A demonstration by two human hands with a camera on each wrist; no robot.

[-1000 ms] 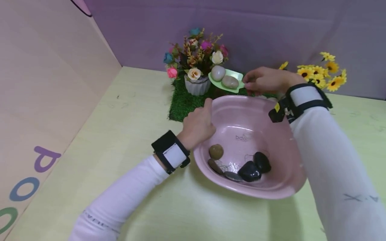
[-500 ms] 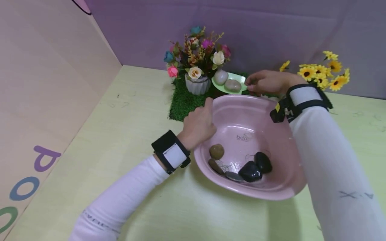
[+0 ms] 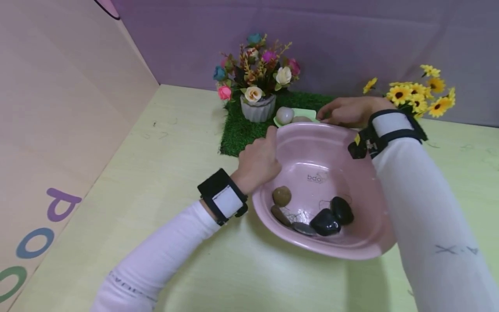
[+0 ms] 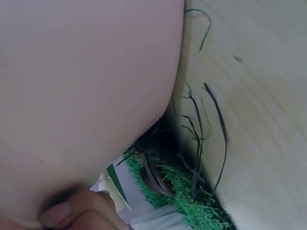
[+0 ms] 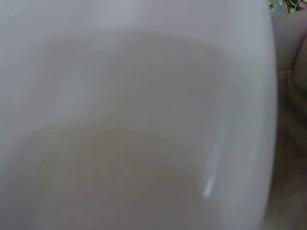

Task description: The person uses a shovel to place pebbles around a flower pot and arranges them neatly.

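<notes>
My left hand [image 3: 257, 162] grips the left rim of a pink basin [image 3: 370, 242], which is tilted towards me. In the left wrist view its fingertips [image 4: 56, 214] curl under the rim. Inside the basin lie a brown stone [image 3: 281, 196], flatter dark stones and two glossy black stones [image 3: 325, 222]. Behind the far rim my right hand [image 3: 351, 112] pinches the right end of a small light green dish [image 3: 307, 114]. On that dish sit a whitish stone [image 3: 285, 115] and a tan stone [image 3: 302, 119], partly hidden by the rim. The basin wall [image 5: 144, 120] fills most of the right wrist view.
A pot of mixed artificial flowers [image 3: 258, 108] stands on a green grass mat [image 3: 237, 136] behind the basin. Yellow sunflowers [image 3: 417, 95] stand at the back right, near my right wrist. Grass strands [image 4: 218, 115] lie on the pale table. A purple-grey wall [image 3: 187, 47] closes the back.
The green dish with its two stones has come down behind the basin's far rim, after shifting slightly right. My right hand has lowered with it. The left hand and basin stay almost still.
</notes>
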